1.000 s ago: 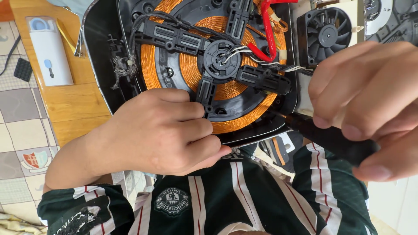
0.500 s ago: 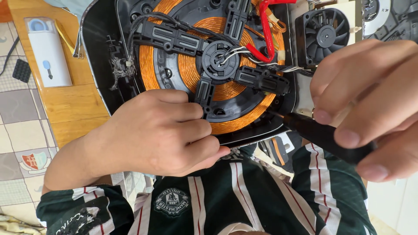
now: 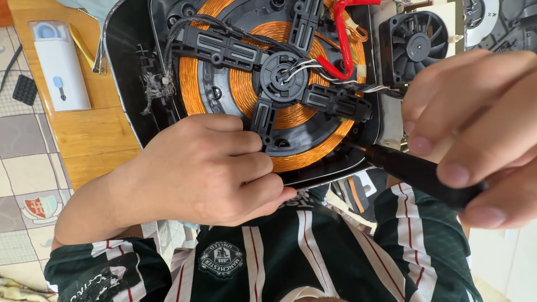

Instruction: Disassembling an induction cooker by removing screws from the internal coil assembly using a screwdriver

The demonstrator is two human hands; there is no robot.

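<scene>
Working on: an opened induction cooker [image 3: 313, 168] with its cover already off, so the copper coil [image 3: 279, 95] and black cross-shaped bracket [image 3: 268, 72] lie bare between the two hands.
Left hand [image 3: 207, 168]: curled shut over the cooker's near edge, fingers pressed on the bracket arm, steadying the body.
Right hand [image 3: 475, 128]: pinched closed around a black screwdriver [image 3: 419, 170], its tip touching the coil's rim just beside the left fingertips.
Progress: judged mid-way; the inside is exposed, the coil and bracket are not yet lifted out.
Beyond the right hand: a small black fan [image 3: 417, 47] and red wires [image 3: 341, 47].
Beyond the left hand: a wooden table [image 3: 89, 134] with a white box [image 3: 59, 67].
</scene>
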